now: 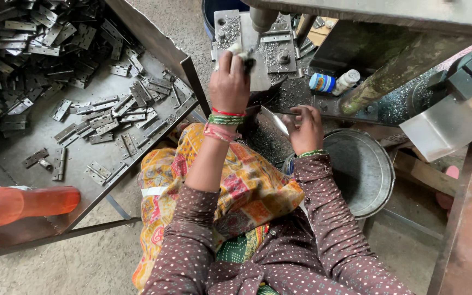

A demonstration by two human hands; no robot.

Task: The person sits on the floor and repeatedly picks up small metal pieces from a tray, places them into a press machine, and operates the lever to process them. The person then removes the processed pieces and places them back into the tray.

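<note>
From the head camera I see my left hand (229,76) raised to the drill's work plate (268,52), its fingers pressed together around a small metal piece (241,52) held under the drill spindle (261,19); the piece is mostly hidden by the fingers. My right hand (304,130) sits lower, near my lap, fingers pinching a flat metal strip (275,120) that points up and to the left. Just beside that hand stands a round metal basin (367,169). To my left, a tray-like surface (39,136) carries scattered metal hinges (110,117), heaped thick at its far corner. An orange bottle (22,203) lies on its near edge. A small blue-banded bottle (329,83) lies on the machine base.
</note>
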